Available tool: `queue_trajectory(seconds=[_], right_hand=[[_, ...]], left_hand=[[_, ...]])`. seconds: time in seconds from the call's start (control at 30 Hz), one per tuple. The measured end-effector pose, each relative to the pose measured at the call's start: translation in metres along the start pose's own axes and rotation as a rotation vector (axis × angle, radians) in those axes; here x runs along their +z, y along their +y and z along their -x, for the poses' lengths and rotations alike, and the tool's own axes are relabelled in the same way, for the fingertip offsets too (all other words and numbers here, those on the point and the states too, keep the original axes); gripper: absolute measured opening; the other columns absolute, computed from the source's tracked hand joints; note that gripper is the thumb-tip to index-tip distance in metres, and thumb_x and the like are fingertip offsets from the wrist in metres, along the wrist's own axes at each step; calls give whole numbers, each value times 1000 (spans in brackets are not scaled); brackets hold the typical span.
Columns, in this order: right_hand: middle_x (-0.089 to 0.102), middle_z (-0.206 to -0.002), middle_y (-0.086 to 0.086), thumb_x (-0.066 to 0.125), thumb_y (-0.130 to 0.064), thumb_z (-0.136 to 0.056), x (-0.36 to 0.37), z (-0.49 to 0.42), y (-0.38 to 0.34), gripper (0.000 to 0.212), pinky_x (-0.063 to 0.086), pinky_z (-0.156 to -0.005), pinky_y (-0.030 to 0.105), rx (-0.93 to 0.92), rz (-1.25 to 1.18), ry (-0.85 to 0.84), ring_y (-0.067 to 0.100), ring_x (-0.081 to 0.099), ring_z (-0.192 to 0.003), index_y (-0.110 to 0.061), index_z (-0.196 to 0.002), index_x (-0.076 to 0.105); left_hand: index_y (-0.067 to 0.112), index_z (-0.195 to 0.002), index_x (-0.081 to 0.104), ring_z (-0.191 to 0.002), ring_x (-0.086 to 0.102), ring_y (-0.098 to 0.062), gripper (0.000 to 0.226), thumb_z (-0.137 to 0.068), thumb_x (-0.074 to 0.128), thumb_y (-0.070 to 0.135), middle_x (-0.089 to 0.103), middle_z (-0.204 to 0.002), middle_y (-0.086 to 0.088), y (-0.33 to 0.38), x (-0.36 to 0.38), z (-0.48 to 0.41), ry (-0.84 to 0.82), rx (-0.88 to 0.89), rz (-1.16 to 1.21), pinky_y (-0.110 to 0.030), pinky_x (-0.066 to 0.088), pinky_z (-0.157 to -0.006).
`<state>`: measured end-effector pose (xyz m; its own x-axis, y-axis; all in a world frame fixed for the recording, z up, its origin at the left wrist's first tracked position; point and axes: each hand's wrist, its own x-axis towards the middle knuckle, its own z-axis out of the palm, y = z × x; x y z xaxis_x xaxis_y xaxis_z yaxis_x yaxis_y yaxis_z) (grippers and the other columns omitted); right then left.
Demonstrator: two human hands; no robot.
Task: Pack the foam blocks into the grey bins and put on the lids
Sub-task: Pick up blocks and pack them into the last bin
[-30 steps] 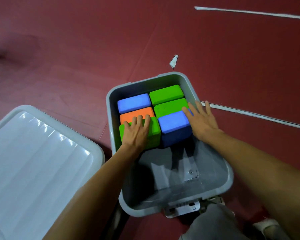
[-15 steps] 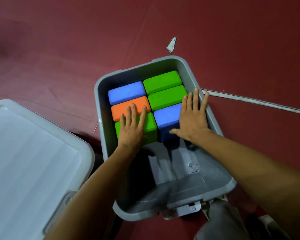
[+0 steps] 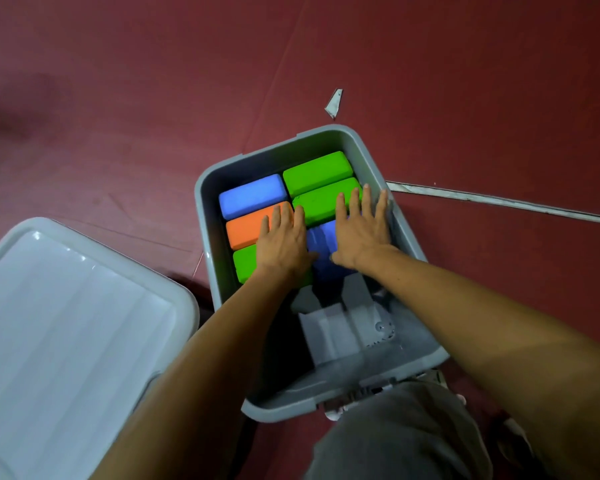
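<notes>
Matt foam blocks [image 3: 317, 172], glossy plastic lid [image 3: 66, 323]

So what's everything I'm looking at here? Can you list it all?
Grey bin: 1, grey, open, on the floor, centre.
Green foam blocks: 3, green, two far right in the bin, one near left.
Blue foam blocks: 2, blue, far left and near right.
Orange foam block: 1, orange, between blue and green on the left.
Lid: 1, pale translucent, at lower left.
Tape line: 1, white, on the floor right of the bin.
Scrap: 1, whitish, floor beyond the bin.
Knee: 1, grey trousers, bottom edge.
Left hand: 1, flat on near green and orange blocks.
Right hand: 1, flat on near blue block.
</notes>
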<state>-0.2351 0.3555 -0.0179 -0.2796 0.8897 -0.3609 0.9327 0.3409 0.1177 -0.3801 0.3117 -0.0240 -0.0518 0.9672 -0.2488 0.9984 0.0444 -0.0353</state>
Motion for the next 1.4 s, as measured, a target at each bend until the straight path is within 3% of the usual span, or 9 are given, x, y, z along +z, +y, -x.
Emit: queue_trajectory(seconds=[0.1, 0.33, 0.53, 0.8, 0.97, 1.17, 1.4], right_hand=[[-4, -164, 20, 62, -57, -84, -17, 13, 7, 110, -8, -116, 66, -74, -55, -44, 43, -11, -150, -12, -158, -6], [8, -163, 16, 61, -46, -89, -59, 55, 41, 87, -4, -118, 63, -73, -180, -36, 43, -1, -150, -18, -157, 14], [11, -162, 17, 63, -46, -88, -99, 105, 89, 87, -1, -118, 63, -26, -212, 3, 43, 4, -150, -17, -155, 15], [22, -157, 15, 63, -36, -87, -119, 184, 176, 81, 2, -119, 62, 68, -262, 52, 42, 12, -148, -17, -153, 21], [31, -150, 13, 69, -37, -82, -92, 243, 261, 81, 7, -118, 64, 231, -312, 56, 41, 23, -142, -17, -149, 28], [29, -153, 12, 73, -43, -81, -34, 314, 355, 85, 7, -118, 63, 470, -397, 14, 41, 23, -143, -19, -149, 28], [18, -160, 14, 73, -45, -82, 21, 388, 436, 96, 3, -119, 62, 627, -452, -47, 41, 15, -147, -19, -155, 17]], left_hand=[[13, -152, 29, -153, 12, -32, 86, -87, 63, 57, 19, -163, -17, 11, -24, 4, 57, 70, -5, -46, 15, -122], [14, -152, 30, -152, 14, -32, 85, -87, 62, 60, 23, -162, -15, 51, -93, 22, 74, 130, 10, -48, 18, -121], [17, -148, 37, -150, 20, -32, 79, -87, 61, 61, 36, -154, -12, 96, -149, 44, 18, 238, -64, -50, 25, -118], [18, -147, 39, -147, 26, -31, 84, -82, 65, 64, 43, -149, -10, 183, -201, 72, 75, 369, -128, -50, 28, -116], [19, -149, 37, -147, 25, -32, 87, -81, 64, 66, 41, -152, -9, 285, -212, 87, 67, 521, -161, -50, 29, -116], [20, -151, 33, -149, 23, -30, 88, -82, 65, 64, 37, -154, -7, 414, -198, 117, 31, 722, -230, -49, 28, -116], [18, -150, 33, -146, 27, -30, 88, -82, 65, 65, 39, -152, -8, 531, -172, 151, -17, 884, -282, -52, 31, -115]])
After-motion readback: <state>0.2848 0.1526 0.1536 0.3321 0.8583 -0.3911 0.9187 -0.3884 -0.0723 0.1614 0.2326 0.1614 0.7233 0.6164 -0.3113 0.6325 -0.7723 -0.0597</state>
